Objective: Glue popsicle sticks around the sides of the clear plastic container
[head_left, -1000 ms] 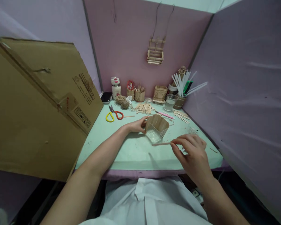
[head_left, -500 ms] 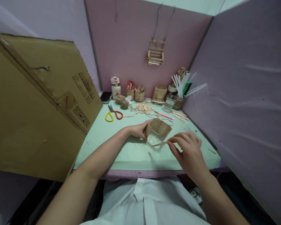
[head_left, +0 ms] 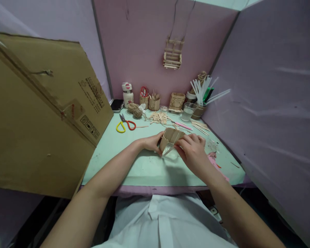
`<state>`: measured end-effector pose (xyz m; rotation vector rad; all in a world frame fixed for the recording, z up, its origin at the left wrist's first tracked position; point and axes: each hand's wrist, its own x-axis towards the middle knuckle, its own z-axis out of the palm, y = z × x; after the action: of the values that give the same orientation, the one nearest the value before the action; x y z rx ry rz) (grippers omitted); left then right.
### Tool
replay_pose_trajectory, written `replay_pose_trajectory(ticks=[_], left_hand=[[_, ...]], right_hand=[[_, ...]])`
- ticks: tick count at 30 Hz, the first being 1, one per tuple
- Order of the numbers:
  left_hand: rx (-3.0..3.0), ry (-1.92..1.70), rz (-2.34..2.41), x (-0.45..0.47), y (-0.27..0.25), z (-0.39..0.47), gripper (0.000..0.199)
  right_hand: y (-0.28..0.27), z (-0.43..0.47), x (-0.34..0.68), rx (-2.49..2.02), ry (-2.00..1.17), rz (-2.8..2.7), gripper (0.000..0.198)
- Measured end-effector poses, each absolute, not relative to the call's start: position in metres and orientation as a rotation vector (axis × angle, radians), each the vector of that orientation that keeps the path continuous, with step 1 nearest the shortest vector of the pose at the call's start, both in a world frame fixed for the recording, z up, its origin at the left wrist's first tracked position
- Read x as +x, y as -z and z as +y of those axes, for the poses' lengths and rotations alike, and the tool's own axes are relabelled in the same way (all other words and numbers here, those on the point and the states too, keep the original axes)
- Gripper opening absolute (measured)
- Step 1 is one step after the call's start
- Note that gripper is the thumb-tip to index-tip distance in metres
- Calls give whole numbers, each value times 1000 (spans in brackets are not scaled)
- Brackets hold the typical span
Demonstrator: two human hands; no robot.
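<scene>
My left hand [head_left: 152, 142] grips the left side of a small clear plastic container [head_left: 171, 135] whose walls are partly lined with upright wooden craft sticks. The container is tilted, and its bare clear side faces me. A craft stick [head_left: 167, 151] is pinched between the thumb and fingers of my right hand [head_left: 193, 150]. The stick lies close against the clear side; whether it touches cannot be made out. My right fingers cover the container's right part.
Scissors [head_left: 125, 124], twine [head_left: 135, 111], a pile of loose sticks [head_left: 158, 118] and a pink pen-like tool [head_left: 183, 126] lie behind the container. A clear cup [head_left: 188, 112] stands at the back right. A large cardboard sheet [head_left: 46, 117] leans at left. Pink material [head_left: 218, 168] lies beneath my right forearm.
My right hand has moved left and up with the craft stick, bringing it nearer the container's clear side. Pink material at the right has come into view. My left hand keeps its grip.
</scene>
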<state>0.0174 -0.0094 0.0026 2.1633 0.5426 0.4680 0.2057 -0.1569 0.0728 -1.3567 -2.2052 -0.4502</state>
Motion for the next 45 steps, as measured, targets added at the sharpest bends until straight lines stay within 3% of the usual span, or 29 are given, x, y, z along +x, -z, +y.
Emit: replay_pose_trajectory(ticks=[9,29,45], left_hand=[[2125,-420,549,15,-1,-8,108],[2159,-415,563,17,3,-5,109],[2146,-400,644,19,-6,-15,98]], right_hand=[[-72,-146,200,-1385,489,-2228,17],[-67,-139,195,-1435,503,-2241,18],[-60,-129,196,-1448,542,-2196,16]])
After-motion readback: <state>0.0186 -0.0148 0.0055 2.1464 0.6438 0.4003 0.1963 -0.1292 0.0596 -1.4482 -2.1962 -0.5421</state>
